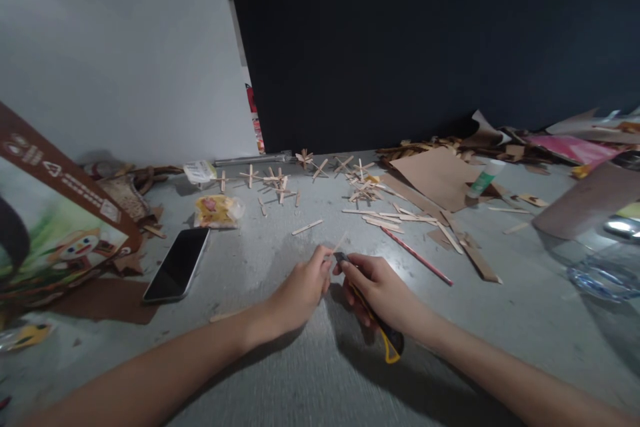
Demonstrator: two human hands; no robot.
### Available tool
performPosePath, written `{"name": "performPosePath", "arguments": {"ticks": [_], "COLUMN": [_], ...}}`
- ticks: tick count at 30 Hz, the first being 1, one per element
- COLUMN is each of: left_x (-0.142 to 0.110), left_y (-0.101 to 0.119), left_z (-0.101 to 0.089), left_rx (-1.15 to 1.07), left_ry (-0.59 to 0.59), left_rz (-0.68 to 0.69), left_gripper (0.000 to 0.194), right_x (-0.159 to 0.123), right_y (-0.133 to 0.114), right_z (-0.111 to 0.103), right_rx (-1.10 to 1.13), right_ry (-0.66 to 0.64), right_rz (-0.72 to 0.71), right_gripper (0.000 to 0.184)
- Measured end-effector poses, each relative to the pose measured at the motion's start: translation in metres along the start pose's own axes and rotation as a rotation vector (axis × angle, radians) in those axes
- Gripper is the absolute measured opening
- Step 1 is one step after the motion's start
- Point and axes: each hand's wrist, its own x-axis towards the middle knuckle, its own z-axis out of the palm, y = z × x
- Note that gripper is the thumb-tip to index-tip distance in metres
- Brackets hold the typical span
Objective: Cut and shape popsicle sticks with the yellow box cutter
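Note:
My left hand (304, 290) pinches a thin wooden stick (341, 242) whose far end points up and away. Close beside it, my right hand (377, 293) wraps round a utility knife (393, 340) with a black and yellow handle. The knife's dark front end meets the stick near my left fingertips; whether the blade touches the wood I cannot tell. Beyond my hands lies a loose wooden stick (307, 227). Several more flat sticks (395, 218) are scattered to the right, with a red striped pencil (417, 256) beside them.
Small crossed-stick pieces (281, 187) stand along the back. At left are a phone (177, 265), a yellow packet (218, 211) and a printed bag (65, 227). Cardboard (435, 177), a glue stick (486, 178) and a clear tape roll (603, 277) lie right. A dark panel (425, 47) rises behind.

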Motion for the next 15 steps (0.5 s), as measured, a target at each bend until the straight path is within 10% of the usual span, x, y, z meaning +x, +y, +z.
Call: {"name": "performPosePath", "arguments": {"ticks": [15], "left_x": [0.0063], "left_y": [0.0018], "left_z": [0.0021], "left_rx": [-0.189], "left_ry": [0.105], "left_rz": [-0.048], "left_gripper": [0.047], "right_x": [0.0042], "right_y": [0.0100], "right_z": [0.0078], "right_rx": [0.089], "right_ry": [0.021], "right_rz": [-0.037], "right_gripper": [0.051]}}
